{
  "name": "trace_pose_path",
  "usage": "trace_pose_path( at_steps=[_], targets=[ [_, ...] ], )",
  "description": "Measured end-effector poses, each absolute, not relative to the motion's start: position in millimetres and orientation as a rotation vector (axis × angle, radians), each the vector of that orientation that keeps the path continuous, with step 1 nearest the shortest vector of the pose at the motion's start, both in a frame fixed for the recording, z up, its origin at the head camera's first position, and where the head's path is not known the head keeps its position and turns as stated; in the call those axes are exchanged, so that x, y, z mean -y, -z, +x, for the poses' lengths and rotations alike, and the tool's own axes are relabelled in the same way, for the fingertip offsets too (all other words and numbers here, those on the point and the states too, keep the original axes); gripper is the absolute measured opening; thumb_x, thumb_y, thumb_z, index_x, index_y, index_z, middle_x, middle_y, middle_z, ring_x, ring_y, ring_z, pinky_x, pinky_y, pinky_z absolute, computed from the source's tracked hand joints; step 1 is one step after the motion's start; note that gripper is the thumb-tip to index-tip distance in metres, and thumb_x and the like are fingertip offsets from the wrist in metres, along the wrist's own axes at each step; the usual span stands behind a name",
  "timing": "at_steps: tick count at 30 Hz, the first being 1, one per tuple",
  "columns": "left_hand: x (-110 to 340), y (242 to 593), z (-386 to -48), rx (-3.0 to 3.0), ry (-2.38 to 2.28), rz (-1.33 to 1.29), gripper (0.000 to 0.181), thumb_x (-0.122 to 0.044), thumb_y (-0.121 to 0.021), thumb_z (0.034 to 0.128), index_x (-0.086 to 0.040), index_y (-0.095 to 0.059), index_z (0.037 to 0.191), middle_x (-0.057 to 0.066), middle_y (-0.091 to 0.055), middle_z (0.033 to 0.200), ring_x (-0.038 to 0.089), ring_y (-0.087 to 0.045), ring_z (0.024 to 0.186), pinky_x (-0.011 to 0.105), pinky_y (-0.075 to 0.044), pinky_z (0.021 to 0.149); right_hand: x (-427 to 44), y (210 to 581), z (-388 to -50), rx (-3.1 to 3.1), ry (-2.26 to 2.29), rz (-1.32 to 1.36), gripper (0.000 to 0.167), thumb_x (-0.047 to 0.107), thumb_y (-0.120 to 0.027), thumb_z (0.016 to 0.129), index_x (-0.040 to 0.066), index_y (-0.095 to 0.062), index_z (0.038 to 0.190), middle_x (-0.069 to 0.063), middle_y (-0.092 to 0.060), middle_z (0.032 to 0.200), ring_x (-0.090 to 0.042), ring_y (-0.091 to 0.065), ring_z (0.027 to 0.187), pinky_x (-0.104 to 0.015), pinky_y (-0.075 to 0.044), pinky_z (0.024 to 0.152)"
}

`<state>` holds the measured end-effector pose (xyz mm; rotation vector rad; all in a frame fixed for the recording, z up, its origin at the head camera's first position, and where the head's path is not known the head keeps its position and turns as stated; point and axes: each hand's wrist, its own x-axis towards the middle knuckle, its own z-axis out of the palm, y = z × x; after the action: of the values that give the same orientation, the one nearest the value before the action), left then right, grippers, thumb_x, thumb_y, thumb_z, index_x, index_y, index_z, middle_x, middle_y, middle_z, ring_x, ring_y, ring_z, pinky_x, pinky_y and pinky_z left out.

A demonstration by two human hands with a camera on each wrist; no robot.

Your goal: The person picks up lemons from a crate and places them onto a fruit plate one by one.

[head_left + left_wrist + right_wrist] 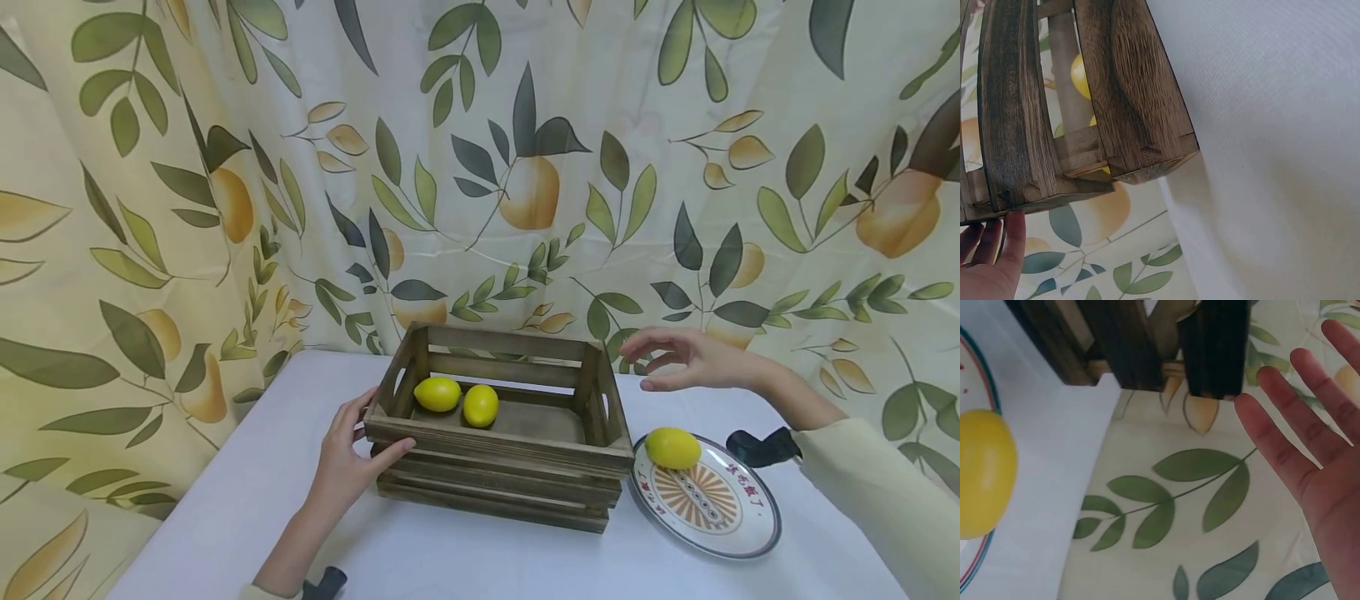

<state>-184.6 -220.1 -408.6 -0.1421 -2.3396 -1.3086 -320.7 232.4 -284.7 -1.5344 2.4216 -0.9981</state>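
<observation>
A slatted brown wooden crate [498,446] stands on the white table. Two lemons, one [438,394] at the left and another [480,406] beside it, lie inside. My left hand [354,454] holds the crate's left front corner, thumb over the front and fingers along the end; in the left wrist view its fingertips [1015,228] touch the wood. Off the crate's right back corner, my right hand [693,360] hovers with nothing in it. Its fingers look spread and nearly straight in the right wrist view. A third lemon [672,448] rests on a round patterned plate [752,533] to the crate's right.
White cloth covers the table [247,492]. Behind and to the left hangs a curtain [480,275] printed with leaves and fruit, close to the crate's back. A dark strap [765,448] dangles from the right wrist above the plate's edge.
</observation>
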Motion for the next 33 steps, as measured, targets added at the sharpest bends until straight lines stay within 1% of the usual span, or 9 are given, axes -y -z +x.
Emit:
trace_pose_path(
  at_steps=[7,12,17,19,24,26,29,31,33],
  targets=[
    [220.0,407.7,-184.3,2.344,1.333,-0.132,0.08,-0.027,-0.084,0.0775,-0.008,-0.043,0.144,0.011,-0.05,0.135,0.028,-0.052,0.118,0.048,-0.05,0.096,-209.0,265.1,-323.1,-2.375,0.995,-1.587,0.045,-0.008,-0.07,0.083,-0.007,-0.055,0.125,0.009,-0.06,0.123,-0.006,-0.058,0.109,-0.03,-0.056,0.087],
    [221.1,407.6,-183.4,2.34,1.332,-0.137,0.081,-0.026,-0.084,0.0774,-0.007,-0.043,0.144,0.012,-0.05,0.134,0.029,-0.052,0.118,0.049,-0.05,0.096,-187.9,258.4,-326.9,-2.278,1.022,-1.699,0.045,-0.013,-0.068,0.081,-0.01,-0.054,0.124,0.011,-0.058,0.124,-0.008,-0.058,0.11,-0.031,-0.056,0.087],
    [220.3,408.6,-184.0,2.337,1.327,-0.143,0.081,-0.026,-0.084,0.0775,-0.007,-0.043,0.144,0.013,-0.049,0.134,0.028,-0.052,0.116,0.048,-0.051,0.096,-168.2,251.8,-330.1,-2.29,1.051,-1.679,0.043,-0.009,-0.069,0.082,-0.012,-0.054,0.122,0.013,-0.06,0.122,-0.011,-0.06,0.109,-0.032,-0.057,0.087],
    [220.1,409.3,-184.2,2.338,1.326,-0.144,0.081,-0.026,-0.084,0.0773,-0.007,-0.042,0.144,0.013,-0.049,0.134,0.028,-0.052,0.116,0.048,-0.051,0.096,-160.2,249.1,-330.8,-2.303,1.043,-1.665,0.043,-0.007,-0.07,0.082,-0.01,-0.056,0.123,0.013,-0.061,0.121,-0.012,-0.06,0.109,-0.032,-0.057,0.087],
    [220.2,410.3,-184.5,2.336,1.333,-0.138,0.082,-0.026,-0.085,0.0767,-0.006,-0.042,0.144,0.013,-0.049,0.134,0.027,-0.051,0.116,0.047,-0.05,0.096,-140.9,243.3,-333.6,-2.301,1.01,-1.632,0.045,-0.003,-0.071,0.084,-0.006,-0.057,0.126,0.006,-0.061,0.123,-0.015,-0.06,0.112,-0.035,-0.056,0.09],
    [219.8,410.1,-184.8,2.334,1.336,-0.139,0.083,-0.025,-0.085,0.0765,-0.006,-0.042,0.145,0.013,-0.049,0.135,0.028,-0.051,0.117,0.047,-0.05,0.097,-134.2,241.7,-335.4,-2.299,1.004,-1.603,0.045,-0.002,-0.071,0.085,-0.005,-0.056,0.127,-0.001,-0.061,0.125,-0.014,-0.059,0.113,-0.037,-0.055,0.092],
    [218.8,409.3,-184.6,2.33,1.342,-0.142,0.083,-0.024,-0.085,0.0757,-0.006,-0.042,0.144,0.013,-0.049,0.135,0.028,-0.051,0.118,0.047,-0.05,0.097,-124.5,240.7,-338.5,-2.292,1.001,-1.576,0.044,0.0,-0.07,0.085,-0.004,-0.056,0.127,-0.009,-0.06,0.126,-0.018,-0.059,0.114,-0.041,-0.054,0.093],
    [218.3,408.7,-184.3,2.325,1.346,-0.146,0.083,-0.023,-0.086,0.0749,-0.006,-0.043,0.144,0.013,-0.049,0.135,0.028,-0.051,0.118,0.047,-0.05,0.098,-118.0,242.0,-341.5,-2.277,1.002,-1.58,0.044,0.0,-0.07,0.086,-0.004,-0.056,0.128,-0.011,-0.06,0.126,-0.023,-0.059,0.115,-0.045,-0.053,0.094],
    [217.7,408.4,-184.2,2.317,1.349,-0.15,0.083,-0.022,-0.086,0.0745,-0.006,-0.043,0.143,0.013,-0.049,0.134,0.028,-0.051,0.118,0.046,-0.05,0.097,-111.4,244.0,-344.8,-2.253,1.013,-1.585,0.045,0.001,-0.071,0.086,-0.004,-0.056,0.128,-0.005,-0.06,0.126,-0.028,-0.058,0.115,-0.046,-0.053,0.094]
  ],
)
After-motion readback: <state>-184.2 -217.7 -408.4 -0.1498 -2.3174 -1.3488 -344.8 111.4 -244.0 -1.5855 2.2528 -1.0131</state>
